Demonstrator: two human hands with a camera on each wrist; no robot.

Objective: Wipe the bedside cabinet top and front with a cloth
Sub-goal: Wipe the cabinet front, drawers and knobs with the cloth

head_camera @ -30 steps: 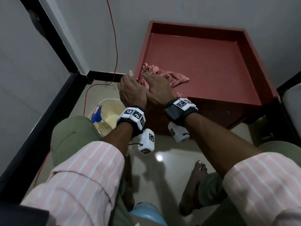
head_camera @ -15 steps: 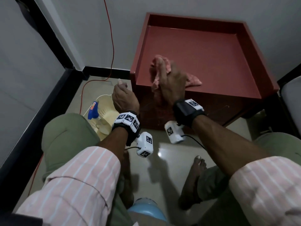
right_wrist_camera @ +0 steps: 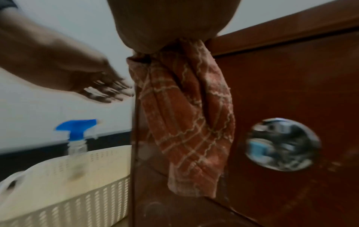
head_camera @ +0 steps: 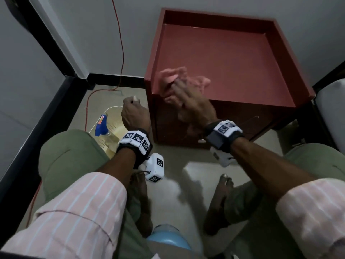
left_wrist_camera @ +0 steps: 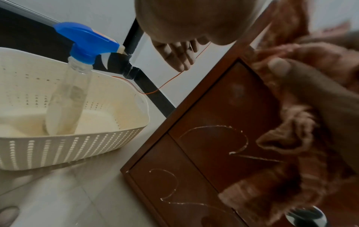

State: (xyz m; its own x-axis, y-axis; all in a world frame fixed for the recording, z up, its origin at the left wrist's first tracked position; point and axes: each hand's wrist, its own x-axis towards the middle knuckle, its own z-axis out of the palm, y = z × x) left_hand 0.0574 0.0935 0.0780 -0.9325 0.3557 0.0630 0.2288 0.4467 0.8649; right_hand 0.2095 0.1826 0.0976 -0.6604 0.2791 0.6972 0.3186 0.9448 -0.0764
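The red bedside cabinet (head_camera: 224, 58) stands against the wall, its top rimmed on three sides. A pink checked cloth (head_camera: 172, 73) lies bunched at the top's front left corner. My right hand (head_camera: 188, 98) grips it there, blurred by motion. In the left wrist view the thumb (left_wrist_camera: 303, 86) pinches the cloth (left_wrist_camera: 291, 138), which hangs down the dark brown front (left_wrist_camera: 204, 122). In the right wrist view the cloth (right_wrist_camera: 186, 115) hangs left of a round chrome knob (right_wrist_camera: 281, 144). My left hand (head_camera: 133, 113) hovers left of the cabinet, fingers (left_wrist_camera: 178, 56) relaxed and holding nothing.
A cream perforated basket (head_camera: 113, 116) sits on the floor left of the cabinet, holding a blue-headed spray bottle (head_camera: 101, 124). A red wire (head_camera: 119, 53) runs down the wall. White scrawled marks (left_wrist_camera: 213, 135) show on the front. A pale seat (head_camera: 332, 109) stands to the right.
My left hand let go of the cloth and drew back left, over the basket. My right hand swept the cloth onto the top, then back to the front left corner.
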